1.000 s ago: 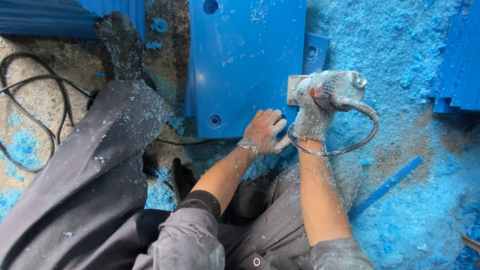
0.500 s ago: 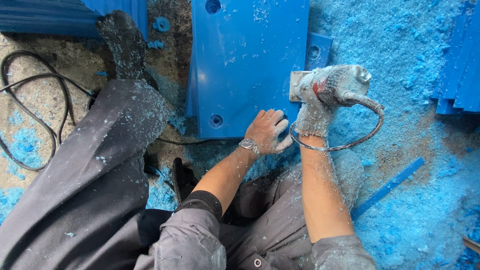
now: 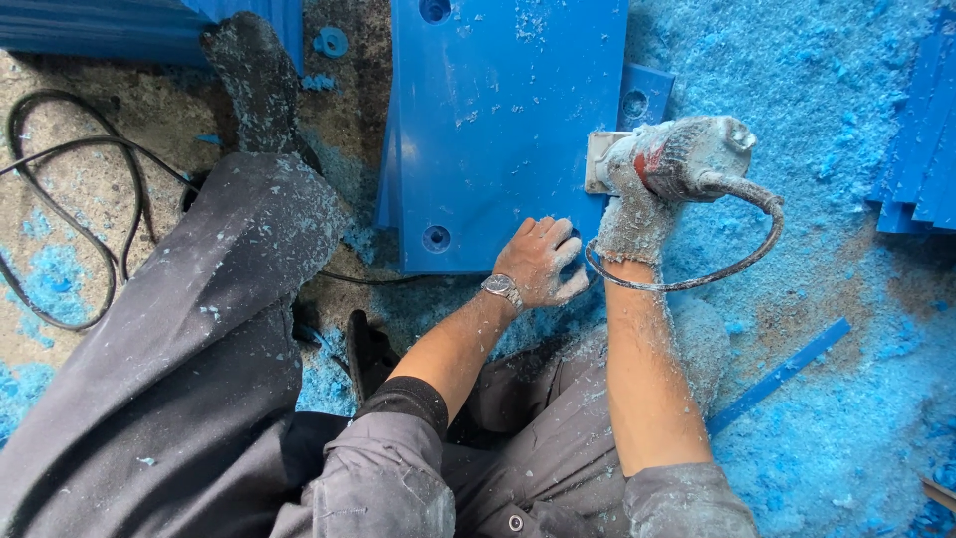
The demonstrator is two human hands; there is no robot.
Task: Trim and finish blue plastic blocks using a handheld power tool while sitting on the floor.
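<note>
While left hand (image 3: 538, 261) presses blue panel (image 3: 503, 130) flat, right hand (image 3: 632, 214) clamps power tool (image 3: 677, 159), axis crosswise, nose toward panel edge.

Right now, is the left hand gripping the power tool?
No, the left hand presses flat on the blue panel; the right hand grips the power tool.

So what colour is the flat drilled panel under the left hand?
Solid bright blue flat drilled panel, dusted with pale shavings; the head view shows it, the left hand resting on it.

Workshop floor: blue shavings (image 3: 846, 120), stacked plastic panels (image 3: 921, 159).
</note>
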